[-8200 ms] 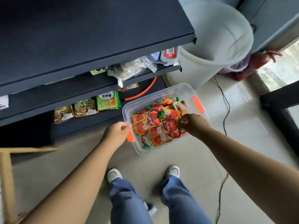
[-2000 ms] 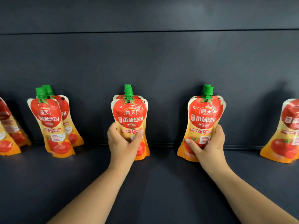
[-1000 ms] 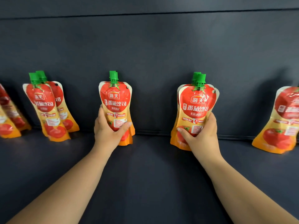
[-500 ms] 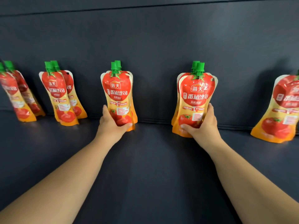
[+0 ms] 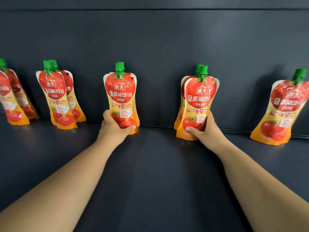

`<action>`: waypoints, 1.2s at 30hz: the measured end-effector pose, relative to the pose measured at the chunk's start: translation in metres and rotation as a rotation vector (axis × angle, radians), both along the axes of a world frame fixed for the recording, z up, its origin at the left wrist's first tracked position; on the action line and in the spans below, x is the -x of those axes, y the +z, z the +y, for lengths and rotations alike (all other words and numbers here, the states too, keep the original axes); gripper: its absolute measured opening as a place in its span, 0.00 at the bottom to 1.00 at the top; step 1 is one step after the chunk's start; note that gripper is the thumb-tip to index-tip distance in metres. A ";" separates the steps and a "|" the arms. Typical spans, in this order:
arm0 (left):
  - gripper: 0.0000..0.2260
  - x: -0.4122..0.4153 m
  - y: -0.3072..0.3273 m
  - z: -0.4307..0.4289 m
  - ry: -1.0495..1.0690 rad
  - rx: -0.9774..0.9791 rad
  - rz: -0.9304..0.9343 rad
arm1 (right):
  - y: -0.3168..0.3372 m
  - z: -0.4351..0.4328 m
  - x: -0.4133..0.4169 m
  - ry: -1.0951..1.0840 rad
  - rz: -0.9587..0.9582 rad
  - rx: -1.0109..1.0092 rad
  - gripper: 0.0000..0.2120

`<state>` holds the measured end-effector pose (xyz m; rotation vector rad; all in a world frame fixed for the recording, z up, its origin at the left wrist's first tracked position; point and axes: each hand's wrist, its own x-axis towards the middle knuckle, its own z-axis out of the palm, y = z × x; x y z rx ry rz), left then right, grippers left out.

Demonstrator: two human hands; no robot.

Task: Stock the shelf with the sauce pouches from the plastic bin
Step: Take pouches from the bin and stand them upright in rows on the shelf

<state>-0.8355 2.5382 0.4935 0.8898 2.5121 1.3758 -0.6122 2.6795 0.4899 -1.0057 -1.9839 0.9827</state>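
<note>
Red and orange tomato sauce pouches with green caps stand in a row on a dark shelf [image 5: 153,164], leaning on its back wall. My left hand [image 5: 115,127] grips the base of the middle pouch [image 5: 120,92], with a second pouch right behind it. My right hand [image 5: 203,131] grips the base of another front pouch [image 5: 199,96], also with one behind it. More pouches stand at the left [image 5: 54,96], far left [image 5: 11,101] and far right [image 5: 282,111]. The plastic bin is out of view.
The dark back wall [image 5: 158,44] rises straight behind the pouches. Bare shelf surface lies in front of the row and in the gaps between the pouch pairs.
Both hands keep their hold on the two front pouches, set upright against the ones behind. The view has shifted slightly, bringing the far-left pouches further into frame.
</note>
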 end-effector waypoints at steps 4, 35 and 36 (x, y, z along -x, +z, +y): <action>0.42 -0.010 0.004 -0.007 0.034 -0.012 -0.012 | 0.001 0.000 -0.003 -0.047 -0.103 0.010 0.40; 0.11 -0.364 -0.086 -0.311 -0.919 0.036 0.360 | -0.074 -0.394 -0.368 -0.227 -0.835 -0.266 0.15; 0.13 -0.379 -0.100 -0.310 -0.944 0.077 0.335 | -0.086 -0.396 -0.386 -0.239 -0.869 -0.212 0.15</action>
